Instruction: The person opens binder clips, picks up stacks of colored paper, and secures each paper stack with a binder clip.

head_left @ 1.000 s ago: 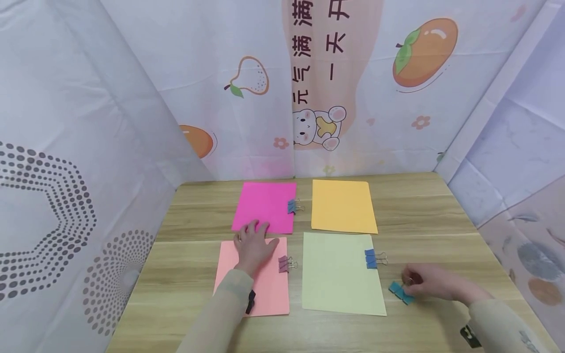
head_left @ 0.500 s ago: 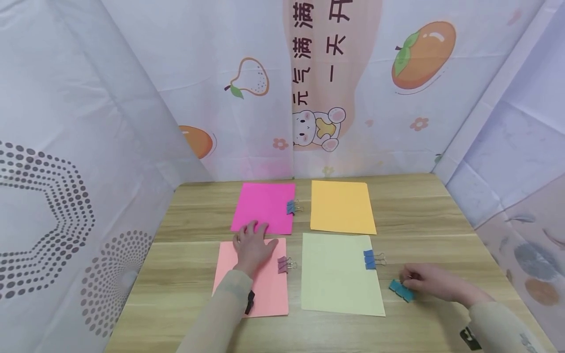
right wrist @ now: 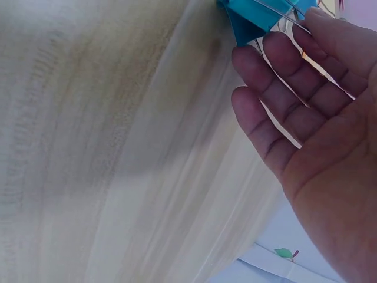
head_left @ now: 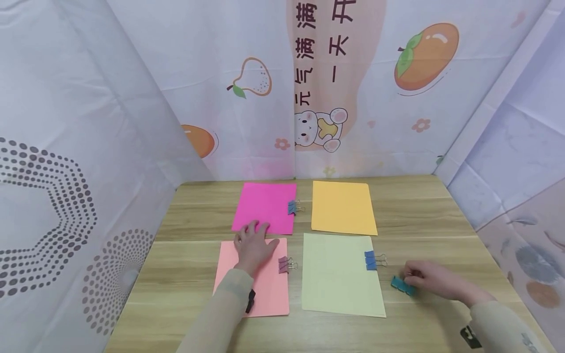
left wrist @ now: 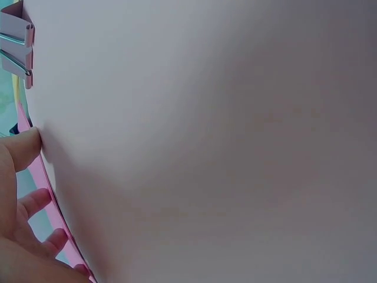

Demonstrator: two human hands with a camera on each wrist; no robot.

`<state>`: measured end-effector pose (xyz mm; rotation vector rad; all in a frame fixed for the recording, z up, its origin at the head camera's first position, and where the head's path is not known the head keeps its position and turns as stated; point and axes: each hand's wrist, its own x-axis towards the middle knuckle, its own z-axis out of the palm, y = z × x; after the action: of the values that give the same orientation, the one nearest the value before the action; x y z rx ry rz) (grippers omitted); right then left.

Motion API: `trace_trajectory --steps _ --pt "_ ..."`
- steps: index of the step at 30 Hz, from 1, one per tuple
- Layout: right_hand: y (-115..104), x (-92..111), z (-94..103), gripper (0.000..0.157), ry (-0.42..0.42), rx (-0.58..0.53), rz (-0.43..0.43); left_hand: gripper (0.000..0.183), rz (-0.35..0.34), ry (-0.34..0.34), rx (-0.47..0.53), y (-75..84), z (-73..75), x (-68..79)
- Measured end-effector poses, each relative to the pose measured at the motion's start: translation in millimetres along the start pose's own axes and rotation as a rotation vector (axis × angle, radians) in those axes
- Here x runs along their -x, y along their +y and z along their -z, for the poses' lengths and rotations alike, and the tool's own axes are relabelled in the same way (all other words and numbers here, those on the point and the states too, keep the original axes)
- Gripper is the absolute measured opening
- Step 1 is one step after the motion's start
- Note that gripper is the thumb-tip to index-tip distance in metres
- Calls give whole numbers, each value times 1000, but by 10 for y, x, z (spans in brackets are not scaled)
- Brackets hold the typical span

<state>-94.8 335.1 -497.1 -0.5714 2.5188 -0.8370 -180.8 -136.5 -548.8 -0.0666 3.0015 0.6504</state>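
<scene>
My left hand (head_left: 255, 249) rests with spread fingers on the far part of the salmon-pink paper (head_left: 265, 294), fingertips at the magenta paper's near edge. A mauve binder clip (head_left: 283, 264) grips the salmon sheet's right side, close to my thumb. On the right, my right hand (head_left: 430, 279) pinches a teal binder clip (head_left: 402, 285) by its wire handles, just over or on the table; I cannot tell which. In the right wrist view, the teal clip (right wrist: 250, 16) shows its wires between thumb and fingers. Left of it lies pale green paper (head_left: 342, 274) with a blue binder clip (head_left: 371, 260) on its right edge.
Behind lie magenta paper (head_left: 267, 206), with a blue-grey binder clip (head_left: 292, 207) on its right edge, and orange-yellow paper (head_left: 343, 208) with no clip visible. Printed curtains (head_left: 247, 137) enclose the wooden table (head_left: 415, 211) at the back and sides.
The teal clip has turned slightly in my right hand's pinch, its body now tipped differently. My left hand stays in place on the salmon paper.
</scene>
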Motion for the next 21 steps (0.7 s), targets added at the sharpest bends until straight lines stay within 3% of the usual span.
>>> trace_trajectory --steps 8,14,21 --pt "-10 -46 48 15 59 9 5 63 -2 4 6 10 14 9" --pt "-14 -60 78 17 126 82 99 64 3 -1 4 7 3 1" --pt "-40 -115 93 22 165 205 118 64 3 1 10 -17 -24 -12"
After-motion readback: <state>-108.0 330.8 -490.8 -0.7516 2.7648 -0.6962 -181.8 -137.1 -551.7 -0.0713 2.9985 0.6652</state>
